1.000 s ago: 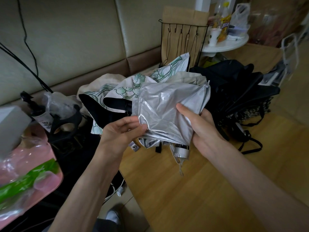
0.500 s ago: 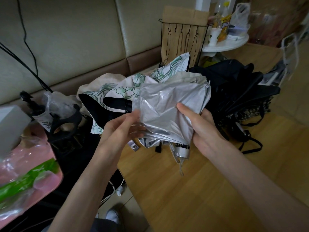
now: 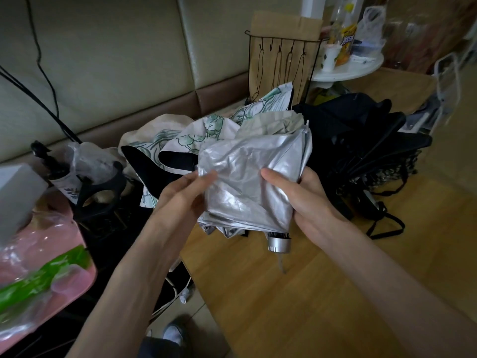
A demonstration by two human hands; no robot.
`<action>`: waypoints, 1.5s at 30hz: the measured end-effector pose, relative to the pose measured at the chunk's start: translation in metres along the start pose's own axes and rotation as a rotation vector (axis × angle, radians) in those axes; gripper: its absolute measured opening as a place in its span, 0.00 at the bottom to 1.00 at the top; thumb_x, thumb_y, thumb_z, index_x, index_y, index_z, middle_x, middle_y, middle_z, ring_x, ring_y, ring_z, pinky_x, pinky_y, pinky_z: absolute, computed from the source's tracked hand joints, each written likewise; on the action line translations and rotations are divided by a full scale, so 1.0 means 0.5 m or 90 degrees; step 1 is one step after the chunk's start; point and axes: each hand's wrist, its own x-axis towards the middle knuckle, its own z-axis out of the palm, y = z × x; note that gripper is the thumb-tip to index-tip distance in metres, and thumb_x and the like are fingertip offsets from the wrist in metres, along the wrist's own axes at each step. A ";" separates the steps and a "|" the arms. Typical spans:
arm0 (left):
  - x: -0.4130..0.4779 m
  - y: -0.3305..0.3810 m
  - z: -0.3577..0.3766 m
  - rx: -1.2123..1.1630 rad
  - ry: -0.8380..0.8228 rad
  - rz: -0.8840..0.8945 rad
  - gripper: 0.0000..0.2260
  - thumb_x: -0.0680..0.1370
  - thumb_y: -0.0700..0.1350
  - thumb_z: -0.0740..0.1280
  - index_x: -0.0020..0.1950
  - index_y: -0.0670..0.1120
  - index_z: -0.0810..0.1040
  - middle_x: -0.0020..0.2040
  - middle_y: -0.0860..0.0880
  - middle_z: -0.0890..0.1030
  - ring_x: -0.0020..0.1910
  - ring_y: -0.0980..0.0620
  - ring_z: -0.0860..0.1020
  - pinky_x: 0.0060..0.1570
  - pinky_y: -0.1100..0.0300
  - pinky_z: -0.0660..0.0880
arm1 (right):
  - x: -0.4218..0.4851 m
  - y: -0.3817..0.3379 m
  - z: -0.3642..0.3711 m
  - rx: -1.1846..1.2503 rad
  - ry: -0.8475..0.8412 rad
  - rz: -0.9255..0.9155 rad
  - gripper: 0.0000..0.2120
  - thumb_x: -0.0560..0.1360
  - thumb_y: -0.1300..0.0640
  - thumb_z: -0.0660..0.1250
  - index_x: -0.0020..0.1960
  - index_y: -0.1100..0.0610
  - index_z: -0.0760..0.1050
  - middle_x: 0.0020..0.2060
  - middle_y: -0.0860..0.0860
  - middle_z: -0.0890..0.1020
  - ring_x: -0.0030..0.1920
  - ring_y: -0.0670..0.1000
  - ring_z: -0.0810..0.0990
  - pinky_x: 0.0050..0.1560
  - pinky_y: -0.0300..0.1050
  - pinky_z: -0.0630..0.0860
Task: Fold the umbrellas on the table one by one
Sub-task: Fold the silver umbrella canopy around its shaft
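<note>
Left hand (image 3: 185, 195) pinches the 9 o'clock edge of the silver umbrella (image 3: 247, 177). Right hand (image 3: 304, 202) grips the bundle at 3 o'clock, thumb on top. It's held above the table (image 3: 309, 293), handle toward 6. Looks mid-fold: gathering panels. Next move needs the flaps wrapped tight. Floral umbrella (image 3: 196, 140) at 11, black umbrellas (image 3: 361, 140) at 2, not yet folded.

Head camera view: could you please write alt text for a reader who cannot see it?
Two bare hands hold a half-collapsed silver umbrella above a wooden table: the right hand grips its bundled canopy, and the left hand pinches a fabric edge. Behind it lie a floral umbrella and a black umbrella, both loose.
</note>
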 end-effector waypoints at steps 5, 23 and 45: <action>0.021 0.000 -0.010 0.083 0.106 0.079 0.11 0.78 0.47 0.76 0.55 0.41 0.86 0.49 0.45 0.88 0.49 0.46 0.87 0.52 0.56 0.82 | 0.005 0.002 0.000 0.011 0.015 0.013 0.14 0.77 0.60 0.77 0.62 0.57 0.83 0.54 0.51 0.89 0.57 0.51 0.88 0.62 0.49 0.81; -0.016 -0.008 -0.009 0.455 0.073 0.341 0.14 0.73 0.47 0.81 0.54 0.54 0.81 0.47 0.57 0.83 0.43 0.55 0.85 0.40 0.63 0.80 | 0.019 -0.011 -0.014 0.107 0.088 0.087 0.18 0.74 0.57 0.80 0.62 0.59 0.83 0.53 0.53 0.89 0.55 0.53 0.88 0.63 0.53 0.82; -0.029 -0.031 0.046 0.203 0.114 0.305 0.15 0.79 0.28 0.69 0.59 0.46 0.77 0.56 0.46 0.84 0.50 0.53 0.85 0.46 0.63 0.80 | 0.004 0.003 0.013 0.084 0.097 0.060 0.18 0.74 0.56 0.80 0.62 0.56 0.82 0.51 0.51 0.89 0.53 0.52 0.89 0.62 0.54 0.83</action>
